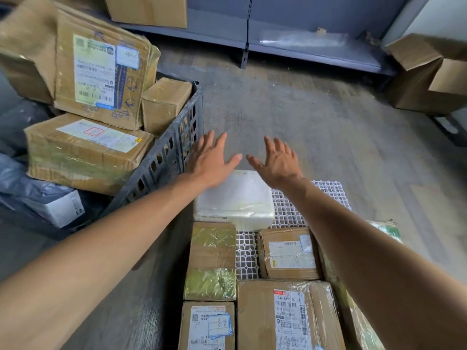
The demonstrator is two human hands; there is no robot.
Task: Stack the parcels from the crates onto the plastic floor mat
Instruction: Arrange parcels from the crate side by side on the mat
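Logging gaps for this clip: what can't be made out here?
- White parcel: far edge hidden by left hand and right hand.
- Floor mat: mostly covered by parcels and right arm.
- Labelled box: cut by bottom edge.
- Crate contents: labels blurred, unreadable.

Left hand and right hand: bare, no gloves, rings or watch. Both forearms uncovered; no sleeve visible in frame.
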